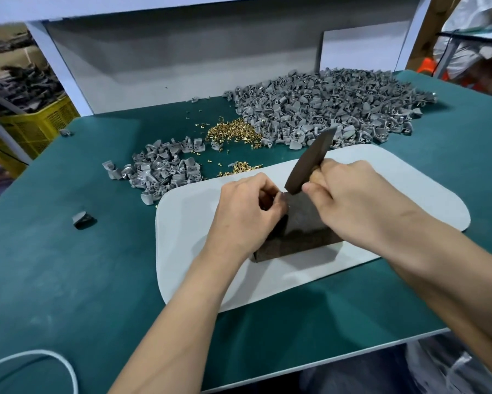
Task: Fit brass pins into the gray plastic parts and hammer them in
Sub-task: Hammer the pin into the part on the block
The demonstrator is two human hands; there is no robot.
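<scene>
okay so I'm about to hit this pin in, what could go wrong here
1. The left hand pinches the part right where the hammer comes down on the block; a slightly off blow could hit fingertips.
2. The right hand grips close to the hammer's head, likely limiting control.
3. A glancing blow might bend the pin.

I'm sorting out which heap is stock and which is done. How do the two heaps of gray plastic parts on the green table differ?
The far right heap is much larger and spreads wider than the near left heap. The far right heap lies behind the white mat, by the back panel; the near left heap lies at the mat's left corner. Both are loose gray parts beside scattered brass pins. Which heap is finished cannot be told.
</scene>
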